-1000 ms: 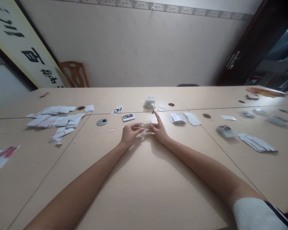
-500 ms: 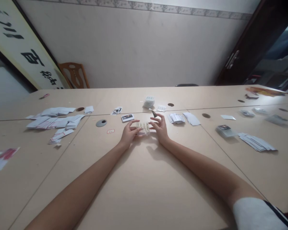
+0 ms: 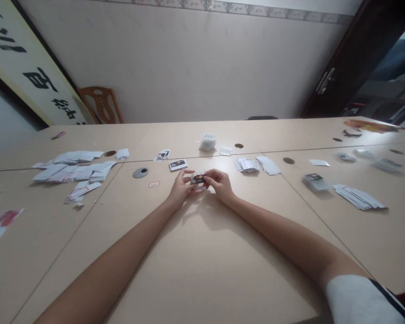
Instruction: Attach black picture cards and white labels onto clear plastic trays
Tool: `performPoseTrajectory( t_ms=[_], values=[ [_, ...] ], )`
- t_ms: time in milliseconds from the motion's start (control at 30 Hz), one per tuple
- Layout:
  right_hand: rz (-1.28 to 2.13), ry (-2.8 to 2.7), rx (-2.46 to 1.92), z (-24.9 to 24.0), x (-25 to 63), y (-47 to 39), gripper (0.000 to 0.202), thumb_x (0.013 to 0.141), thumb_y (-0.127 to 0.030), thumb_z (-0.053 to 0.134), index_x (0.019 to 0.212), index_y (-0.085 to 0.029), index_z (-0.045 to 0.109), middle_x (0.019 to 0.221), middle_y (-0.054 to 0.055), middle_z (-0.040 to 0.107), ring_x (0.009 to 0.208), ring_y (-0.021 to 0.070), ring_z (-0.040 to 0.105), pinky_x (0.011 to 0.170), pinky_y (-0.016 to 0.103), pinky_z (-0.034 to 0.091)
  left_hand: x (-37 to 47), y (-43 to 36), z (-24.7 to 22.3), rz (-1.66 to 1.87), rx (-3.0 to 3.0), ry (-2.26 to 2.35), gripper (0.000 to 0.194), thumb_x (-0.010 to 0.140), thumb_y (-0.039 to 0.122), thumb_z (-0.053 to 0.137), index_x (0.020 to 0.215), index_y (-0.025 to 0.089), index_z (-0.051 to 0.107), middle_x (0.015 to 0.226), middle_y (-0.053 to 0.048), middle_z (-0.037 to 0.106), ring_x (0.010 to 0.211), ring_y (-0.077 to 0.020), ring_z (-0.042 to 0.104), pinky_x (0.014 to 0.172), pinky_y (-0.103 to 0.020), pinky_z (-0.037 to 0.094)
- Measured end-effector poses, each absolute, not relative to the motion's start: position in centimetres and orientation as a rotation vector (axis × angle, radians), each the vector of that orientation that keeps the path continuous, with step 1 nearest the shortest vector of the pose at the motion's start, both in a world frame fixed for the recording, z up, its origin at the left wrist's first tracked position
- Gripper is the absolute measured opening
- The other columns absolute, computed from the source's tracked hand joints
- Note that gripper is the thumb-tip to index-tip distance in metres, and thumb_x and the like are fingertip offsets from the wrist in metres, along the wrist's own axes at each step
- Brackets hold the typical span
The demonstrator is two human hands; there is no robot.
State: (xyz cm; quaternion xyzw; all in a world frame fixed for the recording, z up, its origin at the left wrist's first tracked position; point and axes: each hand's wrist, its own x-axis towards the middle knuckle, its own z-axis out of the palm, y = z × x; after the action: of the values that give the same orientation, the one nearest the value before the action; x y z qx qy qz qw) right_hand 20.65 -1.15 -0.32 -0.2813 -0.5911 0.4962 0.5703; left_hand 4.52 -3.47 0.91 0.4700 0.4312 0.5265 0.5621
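My left hand (image 3: 179,191) is closed around the left end of a small clear plastic piece with pale ridges, mostly hidden now. Over it lies a small dark printed card (image 3: 198,179), pinched at its right edge between the thumb and fingers of my right hand (image 3: 220,183). Both hands are just above the table, close together. Beyond them is a white-bordered card with a dark picture (image 3: 178,164). A stack of clear plastic pieces (image 3: 208,142) stands farther back, with a single clear piece (image 3: 226,151) beside it.
White paper slips (image 3: 72,171) lie in piles at left. A grey cable-hole cover (image 3: 141,173) and small red-edged label (image 3: 154,184) are nearer. On the right are white cards (image 3: 247,165), a clear box with a dark card on top (image 3: 316,182) and a fanned row of slips (image 3: 359,197).
My right hand has brought the dark card down and left, from upright above its fingers to flat over the clear plastic piece. My left hand keeps its hold; the view has shifted slightly.
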Motion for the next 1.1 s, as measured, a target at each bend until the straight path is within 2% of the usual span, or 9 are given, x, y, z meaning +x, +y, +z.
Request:
performPoseTrajectory(
  t_ms=[100,333,467,600,900,1100],
  values=[
    [1.192,-1.407,-0.681,-0.12,20.66,-1.38,0.02,0.075,-0.038,0.073,0.076,-0.019,0.065,0.062,0.0,0.066,0.053,0.0141,0.06,0.054,0.028,0.051,4.19,-3.28,0.72,1.194,1.111,0.967,0.053,0.069,0.027,0.081,0.108,0.022,0.045,0.094,-0.004,0.069,0.074,-0.0205,0.074,0.064,-0.03,0.061],
    [1.041,-1.409,-0.897,-0.29,20.76,-1.46,0.027,0.079,-0.044,0.07,0.07,-0.02,0.062,0.054,-0.001,0.062,0.046,0.0139,0.056,0.045,0.025,0.042,3.92,-2.84,0.44,1.123,1.154,0.969,0.041,0.081,0.042,0.07,0.111,0.023,0.049,0.101,-0.006,0.068,0.078,-0.0217,0.074,0.062,-0.029,0.06],
    [0.927,-1.429,-0.955,-0.21,20.81,-1.64,0.026,0.079,-0.042,0.07,0.071,-0.021,0.059,0.049,-0.004,0.058,0.044,0.0127,0.053,0.048,0.025,0.041,4.03,-2.91,0.85,1.113,1.119,0.986,0.036,0.083,0.043,0.066,0.109,0.024,0.049,0.104,-0.005,0.065,0.072,-0.0202,0.074,0.059,-0.028,0.06],
    [0.835,-1.458,-1.004,-0.04,20.85,-1.76,0.026,0.079,-0.043,0.068,0.07,-0.021,0.059,0.055,-0.003,0.059,0.047,0.0126,0.053,0.051,0.026,0.041,4.06,-3.01,1.11,1.099,1.105,0.951,0.037,0.082,0.043,0.067,0.107,0.023,0.049,0.108,-0.006,0.064,0.071,-0.0209,0.074,0.058,-0.03,0.061],
    [0.679,-1.505,-1.019,-0.21,20.89,-1.57,0.026,0.081,-0.041,0.066,0.067,-0.021,0.058,0.061,-0.002,0.058,0.057,0.0136,0.05,0.057,0.027,0.039,3.91,-2.89,0.89,1.067,1.115,0.922,0.037,0.082,0.046,0.068,0.104,0.022,0.05,0.097,-0.005,0.066,0.068,-0.0207,0.073,0.055,-0.03,0.06],
    [0.69,-1.496,-1.029,-0.27,20.89,-1.53,0.027,0.081,-0.042,0.067,0.067,-0.021,0.058,0.062,-0.002,0.058,0.056,0.0136,0.05,0.057,0.027,0.039,3.78,-2.97,0.94,1.038,1.144,0.9,0.038,0.083,0.048,0.067,0.109,0.024,0.051,0.107,-0.005,0.063,0.07,-0.0179,0.073,0.06,-0.029,0.061]
  ],
)
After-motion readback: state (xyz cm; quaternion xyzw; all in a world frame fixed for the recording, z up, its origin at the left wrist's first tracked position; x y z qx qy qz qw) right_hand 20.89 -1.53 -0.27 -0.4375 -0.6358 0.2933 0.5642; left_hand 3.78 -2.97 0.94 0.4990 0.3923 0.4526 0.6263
